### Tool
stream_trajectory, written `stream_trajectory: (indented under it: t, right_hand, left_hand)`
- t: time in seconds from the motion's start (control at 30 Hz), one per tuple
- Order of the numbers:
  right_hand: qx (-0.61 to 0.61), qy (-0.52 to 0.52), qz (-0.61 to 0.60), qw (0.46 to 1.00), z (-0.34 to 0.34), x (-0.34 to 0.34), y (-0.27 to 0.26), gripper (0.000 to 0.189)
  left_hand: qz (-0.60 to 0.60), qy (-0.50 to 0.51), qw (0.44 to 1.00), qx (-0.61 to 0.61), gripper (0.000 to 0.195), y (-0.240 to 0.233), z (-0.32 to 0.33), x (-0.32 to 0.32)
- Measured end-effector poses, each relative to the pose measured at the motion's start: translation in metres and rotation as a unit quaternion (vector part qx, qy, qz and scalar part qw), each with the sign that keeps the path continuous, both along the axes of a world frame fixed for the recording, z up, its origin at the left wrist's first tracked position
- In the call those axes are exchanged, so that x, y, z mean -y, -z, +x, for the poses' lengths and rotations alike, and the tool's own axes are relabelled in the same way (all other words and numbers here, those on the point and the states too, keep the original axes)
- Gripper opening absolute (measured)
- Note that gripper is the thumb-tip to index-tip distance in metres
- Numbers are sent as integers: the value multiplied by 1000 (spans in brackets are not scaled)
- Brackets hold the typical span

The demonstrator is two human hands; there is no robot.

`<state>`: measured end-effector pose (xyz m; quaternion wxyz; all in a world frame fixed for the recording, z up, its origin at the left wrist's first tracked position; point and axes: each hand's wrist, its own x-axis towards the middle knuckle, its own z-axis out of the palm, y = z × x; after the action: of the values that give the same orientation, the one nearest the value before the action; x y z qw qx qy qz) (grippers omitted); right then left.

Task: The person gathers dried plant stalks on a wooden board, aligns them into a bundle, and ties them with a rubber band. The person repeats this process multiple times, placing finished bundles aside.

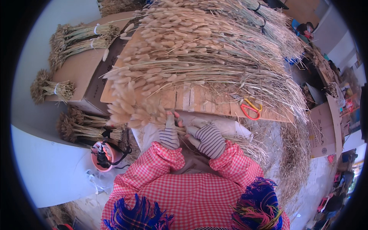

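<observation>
A bunch of dried bunny-tail grass (135, 110) lies crosswise before me at the near edge of the work board, fluffy heads to the left. My left hand (169, 133), in a striped fingerless glove, grips its stems just below the heads. Beside it, my right hand (205, 139), gloved the same way, is closed around the stems farther right. The cut stem ends (247, 148) stick out past my right hand over my lap. On the wooden board (178, 97) lies a large heap of loose bunny-tail grass (195, 49), heads left and stems right.
Scissors with red and yellow handles (250, 108) lie on the board's near right. Tied bunches (83, 37) rest on a cardboard box (86, 61) to the left. A pink bucket (105, 156) stands at lower left. Straw litter (293, 161) covers floor at right, near another carton (323, 132).
</observation>
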<state>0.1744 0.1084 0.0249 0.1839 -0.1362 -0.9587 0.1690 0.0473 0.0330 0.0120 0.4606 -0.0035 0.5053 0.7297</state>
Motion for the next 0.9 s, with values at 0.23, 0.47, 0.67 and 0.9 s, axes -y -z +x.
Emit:
stream_trajectory:
  t: [0.23,0.47,0.67,0.9]
  right_hand:
    - [-50,12,95,994,-5,3,5,23]
    - [-100,-33,37,994,-4,8,-4,37]
    - [-8,58,30,998,3,16,0,55]
    - [133,37,-23,990,-5,11,6,44]
  left_hand:
    - [33,-31,997,-58,34,14,-3,-7]
    - [33,-63,996,-45,31,21,-3,-6]
    - [64,-52,996,-27,32,19,-2,-6]
    - [59,-12,994,-86,26,3,0,-2]
